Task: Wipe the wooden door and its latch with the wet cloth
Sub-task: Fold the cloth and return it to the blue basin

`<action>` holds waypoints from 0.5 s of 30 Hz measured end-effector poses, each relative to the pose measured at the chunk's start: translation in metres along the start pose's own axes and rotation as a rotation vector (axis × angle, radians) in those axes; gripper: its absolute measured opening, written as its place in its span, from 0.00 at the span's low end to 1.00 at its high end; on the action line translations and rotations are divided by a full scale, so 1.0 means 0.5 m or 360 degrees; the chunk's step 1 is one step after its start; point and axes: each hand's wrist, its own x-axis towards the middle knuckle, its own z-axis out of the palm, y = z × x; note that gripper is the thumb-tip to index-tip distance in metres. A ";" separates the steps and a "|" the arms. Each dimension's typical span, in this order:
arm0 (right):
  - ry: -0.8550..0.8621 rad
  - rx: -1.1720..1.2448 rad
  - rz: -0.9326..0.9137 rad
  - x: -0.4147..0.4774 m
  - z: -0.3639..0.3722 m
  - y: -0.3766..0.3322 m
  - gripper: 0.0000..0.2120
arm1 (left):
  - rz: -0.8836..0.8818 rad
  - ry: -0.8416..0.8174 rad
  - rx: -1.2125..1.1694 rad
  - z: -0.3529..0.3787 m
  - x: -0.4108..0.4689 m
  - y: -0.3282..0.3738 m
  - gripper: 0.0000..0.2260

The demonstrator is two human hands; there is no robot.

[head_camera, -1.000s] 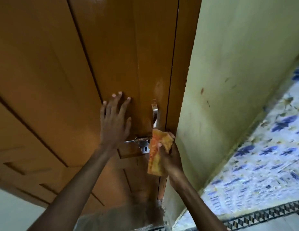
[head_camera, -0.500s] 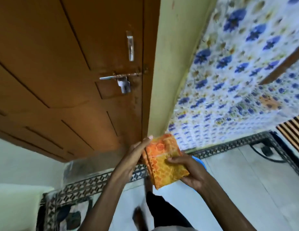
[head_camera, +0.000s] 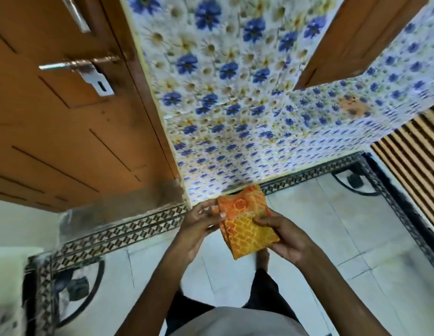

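Observation:
A folded orange and yellow patterned cloth point(head_camera: 247, 224) is held low in front of me, over the floor. My left hand point(head_camera: 199, 226) pinches its upper left edge. My right hand point(head_camera: 286, 238) grips its lower right side, thumb on top. The brown wooden door point(head_camera: 53, 132) fills the upper left, well away from both hands. Its metal sliding latch point(head_camera: 80, 65) with a hanging hasp plate sits near the door's right edge, and a metal handle point(head_camera: 76, 15) shows above it.
A wall with blue flower tiles point(head_camera: 235, 93) stands right of the door. A patterned border strip point(head_camera: 119, 234) runs along the pale floor tiles point(head_camera: 320, 214). Another wooden panel point(head_camera: 356, 37) is at upper right and wooden slats point(head_camera: 412, 161) at right. My legs are below.
Both hands have left the door and latch and come down together. The view has swung down and right toward the floor. The cloth, held by the right hand alone before, is now in both hands.

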 end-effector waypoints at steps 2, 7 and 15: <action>0.0018 -0.0123 0.0073 0.041 -0.086 -0.018 0.25 | 0.0083 0.0266 -0.0011 0.067 0.039 -0.046 0.26; 0.0133 -0.0249 0.0205 0.194 -0.282 -0.020 0.25 | -0.0004 0.0540 -0.0107 0.169 0.203 -0.187 0.20; 0.0553 -0.0453 0.0239 0.616 -0.601 0.147 0.29 | -0.0111 0.0854 0.0321 0.093 0.644 -0.565 0.16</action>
